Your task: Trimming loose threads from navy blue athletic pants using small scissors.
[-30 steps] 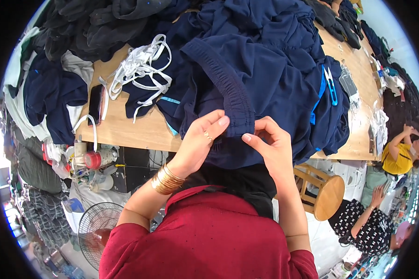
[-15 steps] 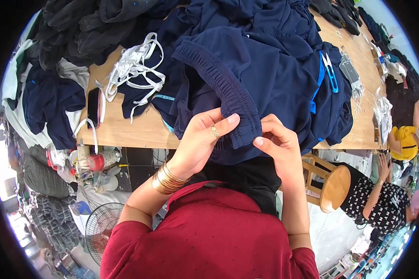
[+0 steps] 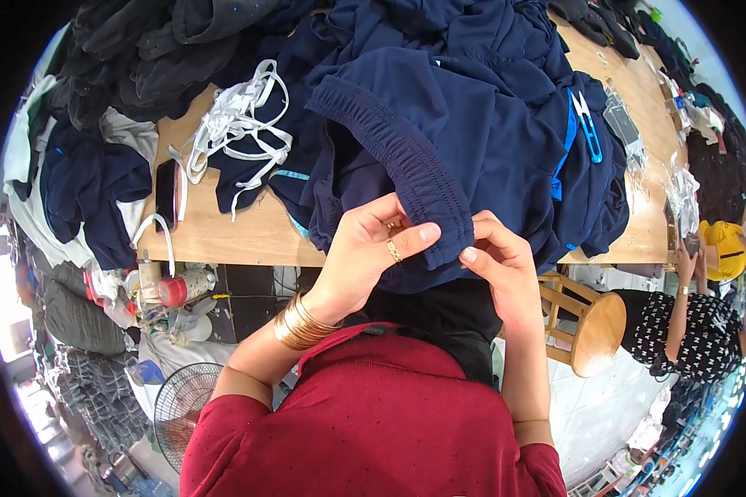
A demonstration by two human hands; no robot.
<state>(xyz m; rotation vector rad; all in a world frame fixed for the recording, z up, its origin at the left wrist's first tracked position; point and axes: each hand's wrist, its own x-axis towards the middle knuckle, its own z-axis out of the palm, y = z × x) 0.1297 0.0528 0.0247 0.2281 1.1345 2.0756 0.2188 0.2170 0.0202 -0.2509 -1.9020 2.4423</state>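
Note:
A navy garment [image 3: 464,108] with a gathered elastic waistband [image 3: 389,149], which looks like pants, lies over the table's near edge. My left hand [image 3: 365,248] is closed on the waistband's near end, thumb on top and fingers partly tucked behind the cloth. My right hand [image 3: 506,261] pinches the waistband's edge just to the right, thumb against fingers. Whether a thread is in that pinch is too small to tell. Blue-handled thread snips [image 3: 590,137] lie on the navy cloth to the right of the garment.
Tangled white drawstrings [image 3: 232,124] and a phone [image 3: 167,195] lie left on the wooden table [image 3: 240,240]. Dark clothes [image 3: 157,58] are heaped at far left. A wooden stool [image 3: 601,331] and a fan [image 3: 182,406] stand below; a co-worker in a patterned top [image 3: 692,335] is at right.
My left hand has shifted slightly right and down along the waistband, and the waistband's near end has moved with it. My right hand keeps its pinch. The co-worker's arms have moved.

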